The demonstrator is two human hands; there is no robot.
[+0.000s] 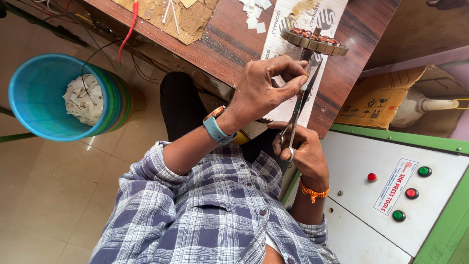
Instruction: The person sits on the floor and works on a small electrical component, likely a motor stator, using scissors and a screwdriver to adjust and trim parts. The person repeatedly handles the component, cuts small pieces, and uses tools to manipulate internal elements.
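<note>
Our left hand [266,90] pinches a paper strip [306,84] just below the stator [314,41] w/ right hand [303,151] gripping scissors [296,115] — blades near fingertips, so a slip could nick us.

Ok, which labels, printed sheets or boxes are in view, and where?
Printed sheet: long white strip across the wooden bench, grey and tan marks, under the round wound part.
Sticker: white rectangle, red and blue print, on the grey panel among buttons.
Cardboard box: brown, black symbols, right of bench.
</note>
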